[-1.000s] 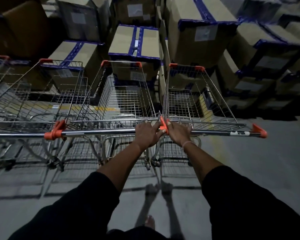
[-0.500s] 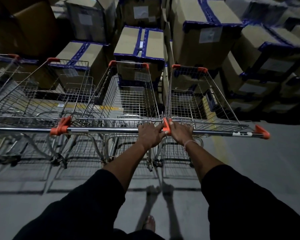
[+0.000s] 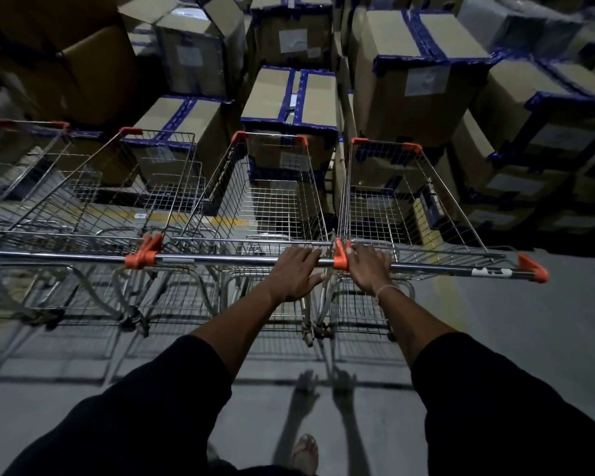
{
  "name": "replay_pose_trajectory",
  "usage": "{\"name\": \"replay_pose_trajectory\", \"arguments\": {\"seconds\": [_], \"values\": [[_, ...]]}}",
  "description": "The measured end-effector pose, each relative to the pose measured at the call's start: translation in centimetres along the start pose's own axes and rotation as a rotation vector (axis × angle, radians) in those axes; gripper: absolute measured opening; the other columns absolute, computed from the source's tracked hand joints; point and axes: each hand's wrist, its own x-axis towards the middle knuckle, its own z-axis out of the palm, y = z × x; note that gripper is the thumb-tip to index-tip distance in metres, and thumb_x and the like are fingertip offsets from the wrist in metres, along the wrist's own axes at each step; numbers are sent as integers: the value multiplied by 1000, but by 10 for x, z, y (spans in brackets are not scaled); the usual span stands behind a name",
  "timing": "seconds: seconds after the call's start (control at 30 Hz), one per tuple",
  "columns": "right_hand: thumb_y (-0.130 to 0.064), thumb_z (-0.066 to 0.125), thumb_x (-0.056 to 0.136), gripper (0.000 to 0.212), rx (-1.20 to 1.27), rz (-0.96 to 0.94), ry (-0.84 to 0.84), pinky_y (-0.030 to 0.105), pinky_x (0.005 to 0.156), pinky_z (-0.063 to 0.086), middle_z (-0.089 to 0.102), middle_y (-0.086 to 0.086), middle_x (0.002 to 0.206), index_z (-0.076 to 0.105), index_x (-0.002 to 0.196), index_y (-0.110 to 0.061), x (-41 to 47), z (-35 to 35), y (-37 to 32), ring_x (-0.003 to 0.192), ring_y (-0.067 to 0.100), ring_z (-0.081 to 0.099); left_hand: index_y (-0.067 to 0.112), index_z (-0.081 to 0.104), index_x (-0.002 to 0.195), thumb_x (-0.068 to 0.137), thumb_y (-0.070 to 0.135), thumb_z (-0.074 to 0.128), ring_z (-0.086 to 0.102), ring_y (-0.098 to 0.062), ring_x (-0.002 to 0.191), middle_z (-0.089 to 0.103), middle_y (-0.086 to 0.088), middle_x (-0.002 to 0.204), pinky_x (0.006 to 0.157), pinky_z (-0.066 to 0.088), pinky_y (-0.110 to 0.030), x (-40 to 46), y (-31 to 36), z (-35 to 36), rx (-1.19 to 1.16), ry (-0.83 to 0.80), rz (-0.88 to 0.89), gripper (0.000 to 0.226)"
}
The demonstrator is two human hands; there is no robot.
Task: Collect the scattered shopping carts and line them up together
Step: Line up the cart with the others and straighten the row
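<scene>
Several wire shopping carts with orange handle caps stand side by side, facing the stacked boxes. My left hand (image 3: 298, 271) grips the right end of the middle cart's handle bar (image 3: 220, 259), fingers over the top and thumb below. My right hand (image 3: 368, 266) grips the left end of the right cart's handle bar (image 3: 461, 269). Both hands sit close together on either side of the orange caps (image 3: 340, 259) where the two handles meet. The middle cart's basket (image 3: 275, 201) and the right cart's basket (image 3: 409, 207) are empty. Another cart (image 3: 117, 201) stands to the left, with one more (image 3: 14, 173) beyond it.
Cardboard boxes with blue tape (image 3: 409, 73) are stacked tightly just beyond the carts' fronts, across the whole far side. Grey concrete floor (image 3: 547, 338) with a yellow line (image 3: 450, 297) lies to the right. My foot (image 3: 304, 451) shows at the bottom edge.
The row of carts has shifted slightly to the right in view and nearer the boxes. Both hands stay on the same two handles.
</scene>
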Motion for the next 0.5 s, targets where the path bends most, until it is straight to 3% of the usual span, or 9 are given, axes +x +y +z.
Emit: {"name": "replay_pose_trajectory", "arguments": {"seconds": [0.13,0.27,0.4,0.5], "values": [[-54,25,106,56,56,-53,18,54,123,8,45,12,150,36,152,-23,-10,9,-14,141,35,38,13,17,158,103,57,30,21,-30,149,26,-13,162,124,11,-49,-20,-24,-8,14,-32,-9,72],[-60,28,104,70,-50,-67,-2,56,125,1,10,13,169,15,162,-23,-28,24,-43,155,36,6,16,12,159,102,59,26,12,-31,153,18,-12,165,124,5,-52,-50,-64,-24,57,-85,-33,72],[-66,29,100,79,-141,12,-6,53,113,-22,-18,22,166,8,163,-24,-45,40,-75,151,45,-20,19,9,159,102,59,24,2,-33,154,16,-12,166,122,-3,-55,-88,-118,-39,196,-89,-88,72],[-69,33,98,84,-150,73,-45,55,110,-21,-16,19,167,4,163,-24,-57,49,-103,146,49,-30,22,11,159,102,60,24,-4,-34,154,11,-11,167,120,-8,-58,-124,-159,-52,213,-56,-133,70]]}}
